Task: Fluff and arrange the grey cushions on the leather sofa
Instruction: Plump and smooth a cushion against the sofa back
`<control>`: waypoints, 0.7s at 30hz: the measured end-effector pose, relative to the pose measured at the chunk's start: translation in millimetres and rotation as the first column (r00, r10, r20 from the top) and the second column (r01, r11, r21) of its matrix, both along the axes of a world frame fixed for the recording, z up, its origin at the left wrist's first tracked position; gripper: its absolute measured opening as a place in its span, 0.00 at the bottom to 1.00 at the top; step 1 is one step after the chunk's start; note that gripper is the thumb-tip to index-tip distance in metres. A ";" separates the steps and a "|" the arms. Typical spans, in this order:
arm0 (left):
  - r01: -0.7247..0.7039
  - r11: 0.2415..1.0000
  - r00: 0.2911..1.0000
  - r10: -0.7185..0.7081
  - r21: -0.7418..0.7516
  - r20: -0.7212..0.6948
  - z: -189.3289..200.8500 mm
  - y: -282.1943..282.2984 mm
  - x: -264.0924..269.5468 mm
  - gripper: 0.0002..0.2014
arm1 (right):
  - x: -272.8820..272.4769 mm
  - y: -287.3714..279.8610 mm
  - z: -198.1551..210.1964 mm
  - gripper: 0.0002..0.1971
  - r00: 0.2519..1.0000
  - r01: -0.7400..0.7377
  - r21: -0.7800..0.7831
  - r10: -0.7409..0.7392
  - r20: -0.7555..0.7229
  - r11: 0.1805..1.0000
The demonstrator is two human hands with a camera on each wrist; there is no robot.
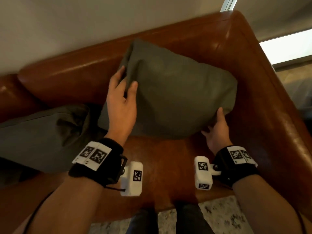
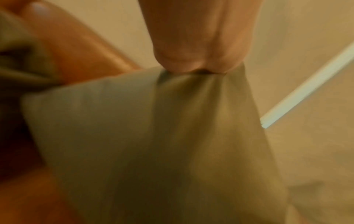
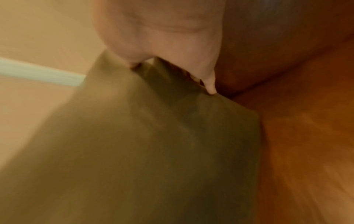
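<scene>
A grey cushion [image 1: 173, 97] is held up, tilted, over the corner seat of the brown leather sofa [image 1: 162, 157]. My left hand [image 1: 124, 92] grips its upper left edge, thumb in front and fingers behind. My right hand [image 1: 217, 125] grips its lower right corner from below. In the left wrist view the fingers [image 2: 193, 45] bunch the cushion [image 2: 153, 144] fabric. The right wrist view shows my thumb and fingers [image 3: 162, 37] pinching the cushion [image 3: 143, 144] edge. A second grey cushion [image 1: 42, 134] lies slumped on the seat to the left.
The sofa's backrest [image 1: 70, 76] runs along a pale wall [image 1: 84, 22], and its right armrest [image 1: 270, 92] closes the corner. A speckled rug [image 1: 219, 217] and my dark trouser legs [image 1: 187, 218] are below the seat's front edge.
</scene>
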State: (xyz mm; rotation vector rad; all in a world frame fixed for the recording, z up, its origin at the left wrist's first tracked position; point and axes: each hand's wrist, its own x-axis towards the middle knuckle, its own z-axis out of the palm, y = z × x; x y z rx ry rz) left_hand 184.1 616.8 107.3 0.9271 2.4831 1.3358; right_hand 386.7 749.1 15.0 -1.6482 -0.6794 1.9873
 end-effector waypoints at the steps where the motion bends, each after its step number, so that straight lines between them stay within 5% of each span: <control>1: -0.052 0.999 0.996 0.052 0.000 0.076 -12.7 -11.6 -1.1 0.19 | -1.3 4.6 3.1 0.27 1.000 -0.025 0.051 0.024 0.013 0.998; 8: -0.315 0.948 0.889 0.276 0.049 0.365 -70.4 -47.4 -16.4 0.19 | -28.2 7.4 -0.5 0.10 0.958 -0.257 0.277 0.207 0.198 0.926; 11: -0.322 0.942 0.898 0.273 0.091 0.346 -85.6 -52.4 -28.4 0.19 | -34.7 1.3 -14.2 0.11 0.953 -0.275 0.353 0.204 0.225 0.894; 15: -0.245 0.968 0.906 0.247 -0.051 0.343 -116.8 -61.6 -42.9 0.21 | -37.3 -5.4 -34.0 0.09 0.921 -0.358 0.358 0.263 0.287 0.862; 21: -0.200 0.973 0.902 0.227 -0.112 0.367 -121.7 -65.8 -59.8 0.21 | -62.2 -0.7 -27.1 0.26 0.848 -0.424 0.458 0.166 0.502 0.781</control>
